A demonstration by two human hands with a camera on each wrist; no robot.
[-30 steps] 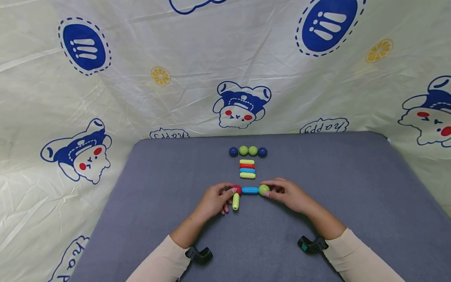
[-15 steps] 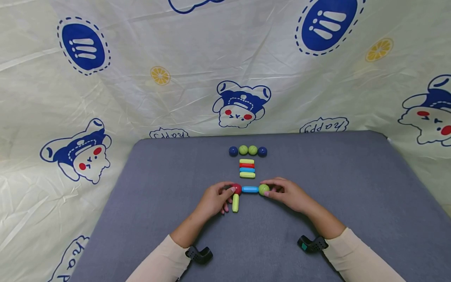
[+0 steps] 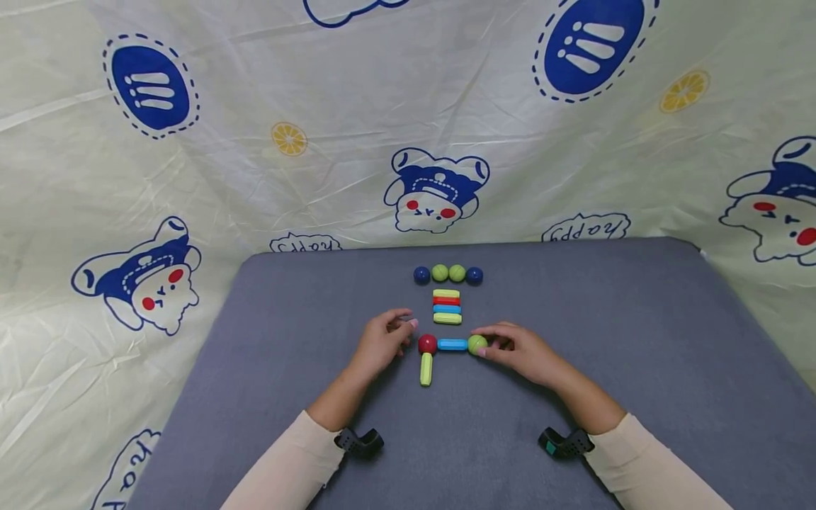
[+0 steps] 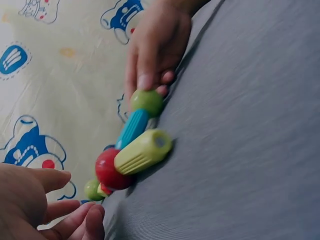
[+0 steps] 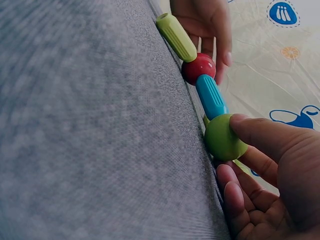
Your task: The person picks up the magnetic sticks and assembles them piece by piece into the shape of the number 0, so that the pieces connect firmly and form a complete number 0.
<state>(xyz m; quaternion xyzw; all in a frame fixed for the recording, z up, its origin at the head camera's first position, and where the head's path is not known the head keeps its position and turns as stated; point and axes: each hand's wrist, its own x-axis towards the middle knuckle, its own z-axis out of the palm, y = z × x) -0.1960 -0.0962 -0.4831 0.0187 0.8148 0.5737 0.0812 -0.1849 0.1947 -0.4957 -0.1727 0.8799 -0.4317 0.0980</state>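
From the head camera I see my right hand point(image 3: 519, 348) resting on the grey mat point(image 3: 637, 368), its thumb and fingers pinching the green ball point(image 3: 477, 344). That ball sits at the right end of the blue rod point(image 3: 452, 344), which runs left to the red ball point(image 3: 427, 344). A yellow rod point(image 3: 426, 369) points from the red ball toward me. My left hand point(image 3: 382, 338) is just left of the red ball and apart from it, fingers loosely curled with nothing in them. Beyond the chain lies a stack of rods point(image 3: 447, 306), yellow, red, blue, yellow, and farther back a row of four balls point(image 3: 448, 273), blue at the ends and green in the middle. A printed sheet point(image 3: 255, 127) hangs behind the mat.

The left wrist camera shows my left fingers point(image 4: 55, 210) at the lower edge, relaxed and empty, near the red ball point(image 4: 107, 170) without touching it. The yellow rod point(image 4: 142, 151) juts from that ball, the blue rod point(image 4: 132, 128) leads on to the green ball point(image 4: 147, 102), and my right hand point(image 4: 155, 45) grips it from behind.

The right wrist camera shows my right thumb point(image 5: 265, 137) pressed on the green ball point(image 5: 222, 137) with the other fingers curled beneath it. The blue rod point(image 5: 211, 96), red ball point(image 5: 198, 67) and yellow rod point(image 5: 176, 36) line up beyond, all lying on the mat, with my left hand point(image 5: 207, 20) just behind the red ball.
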